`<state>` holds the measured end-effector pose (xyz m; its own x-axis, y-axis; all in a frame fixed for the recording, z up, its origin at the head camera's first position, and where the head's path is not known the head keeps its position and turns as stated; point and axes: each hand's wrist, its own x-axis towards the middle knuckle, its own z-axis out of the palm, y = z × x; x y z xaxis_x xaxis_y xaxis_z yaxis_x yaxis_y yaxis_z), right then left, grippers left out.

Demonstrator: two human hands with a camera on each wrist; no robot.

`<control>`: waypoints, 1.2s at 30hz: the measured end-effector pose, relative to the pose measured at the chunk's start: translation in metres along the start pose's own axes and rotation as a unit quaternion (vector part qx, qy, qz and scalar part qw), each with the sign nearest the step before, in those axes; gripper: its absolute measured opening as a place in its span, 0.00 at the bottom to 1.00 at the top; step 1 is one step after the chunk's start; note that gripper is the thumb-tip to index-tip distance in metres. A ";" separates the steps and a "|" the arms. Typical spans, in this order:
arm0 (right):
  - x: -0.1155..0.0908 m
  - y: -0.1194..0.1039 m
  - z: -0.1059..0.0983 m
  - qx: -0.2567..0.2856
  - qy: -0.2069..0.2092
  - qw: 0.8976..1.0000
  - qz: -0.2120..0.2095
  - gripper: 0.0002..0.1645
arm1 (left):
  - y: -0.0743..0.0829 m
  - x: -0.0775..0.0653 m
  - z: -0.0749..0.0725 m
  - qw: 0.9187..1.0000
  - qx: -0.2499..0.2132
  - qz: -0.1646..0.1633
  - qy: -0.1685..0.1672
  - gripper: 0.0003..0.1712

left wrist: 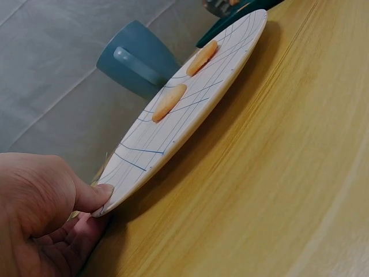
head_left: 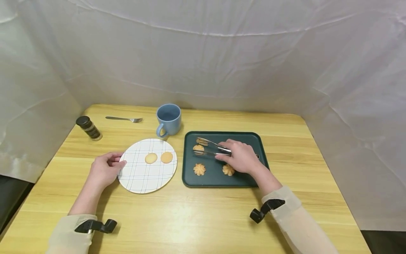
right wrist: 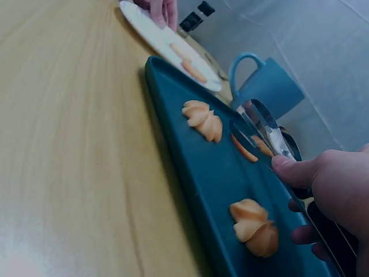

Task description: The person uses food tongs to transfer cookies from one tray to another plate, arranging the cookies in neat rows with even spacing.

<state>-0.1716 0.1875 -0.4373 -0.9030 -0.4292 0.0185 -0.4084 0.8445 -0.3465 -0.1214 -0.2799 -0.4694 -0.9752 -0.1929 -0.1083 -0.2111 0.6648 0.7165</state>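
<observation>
With thumb on top and fingers beneath, my left hand (head_left: pixel 104 169) pinches the left rim of a white round plate (head_left: pixel 136 180) with a line-check pattern. Two flat round cookies, a paler one (head_left: pixel 151 158) and a browner one (head_left: pixel 166 157), lie on it. My right hand (head_left: pixel 242 157) grips metal tongs (right wrist: pixel 275 138) over a dark green tray (head_left: pixel 212 180). The tongs' arms are spread, their tips at a round cookie (head_left: pixel 198 148) on the tray's left; another cookie (head_left: pixel 202 141) lies just behind it. Two swirl-shaped cookies (head_left: pixel 199 169) sit along the tray's near side.
Behind the plate stands a blue mug (head_left: pixel 171 123), handle toward the front left. A fork (head_left: pixel 123 119) lies at the back left of the wooden table (head_left: pixel 187 218). Left of the fork is a black-capped seasoning jar (head_left: pixel 89 128). Pale cloth (head_left: pixel 203 63) hangs around the table's back and sides.
</observation>
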 end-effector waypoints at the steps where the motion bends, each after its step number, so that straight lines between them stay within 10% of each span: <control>1: 0.000 0.001 0.002 0.001 -0.001 1.000 0.000 0.35 | 0.000 0.000 0.000 1.000 0.001 0.000 0.000 0.24; 36: -0.004 -0.009 0.004 -0.038 0.054 0.996 -0.067 0.29 | -0.001 -0.001 0.000 1.000 -0.010 0.010 0.003 0.24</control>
<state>-0.1640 0.1808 -0.4378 -0.8475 -0.5058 0.1610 -0.5308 0.8057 -0.2627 -0.1204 -0.2806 -0.4701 -0.9787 -0.1849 -0.0894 -0.1905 0.6546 0.7315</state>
